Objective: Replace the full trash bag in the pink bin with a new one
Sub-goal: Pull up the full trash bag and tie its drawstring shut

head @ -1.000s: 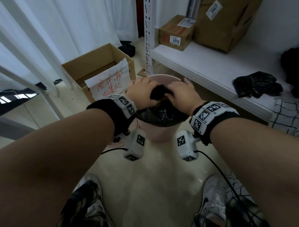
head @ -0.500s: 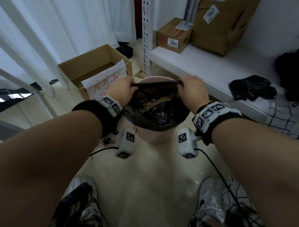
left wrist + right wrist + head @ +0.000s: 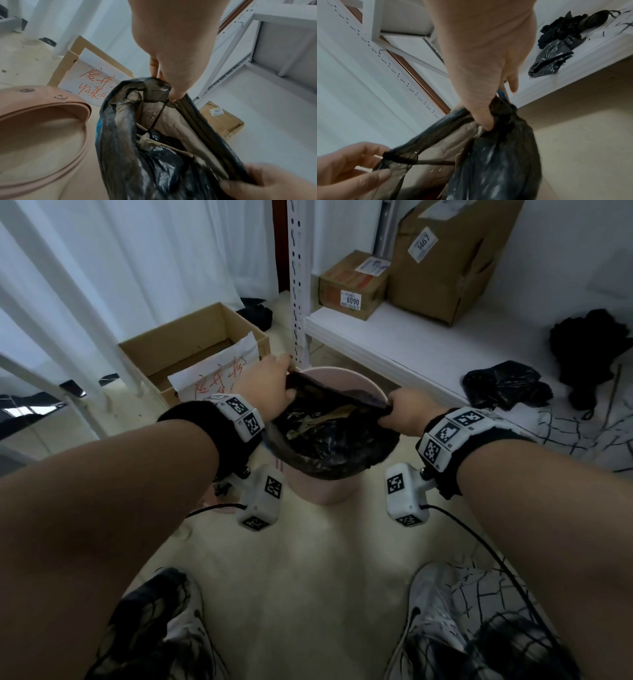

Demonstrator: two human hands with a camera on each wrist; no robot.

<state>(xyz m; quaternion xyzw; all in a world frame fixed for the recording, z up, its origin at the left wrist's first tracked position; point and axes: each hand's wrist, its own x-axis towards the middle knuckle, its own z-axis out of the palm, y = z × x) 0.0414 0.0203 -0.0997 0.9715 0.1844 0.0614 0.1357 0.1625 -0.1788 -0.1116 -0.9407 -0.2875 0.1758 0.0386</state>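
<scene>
A full black trash bag (image 3: 329, 440) hangs lifted above the pink bin (image 3: 322, 491), its mouth stretched wide between both hands. My left hand (image 3: 270, 392) pinches the bag's left rim (image 3: 154, 88), and my right hand (image 3: 404, 414) grips the bunched right rim (image 3: 501, 108). Paper and cardboard scraps show inside the bag (image 3: 163, 143). The pink bin's rim (image 3: 51, 121) stands empty beside the bag in the left wrist view. A crumpled black bag (image 3: 503, 385) lies on the white shelf (image 3: 411, 347) to the right.
An open cardboard box (image 3: 191, 350) with a handwritten paper sign (image 3: 219, 374) stands left of the bin. Two parcels (image 3: 352, 285) sit on the shelf, with a perforated upright post (image 3: 298, 285) behind the bin. Black cloth (image 3: 589, 344) lies at far right. My shoes (image 3: 435, 611) stand near.
The hands, bunched together over the bag's top a second ago, have pulled apart and risen. The bag has come up out of the bin with its mouth spread open.
</scene>
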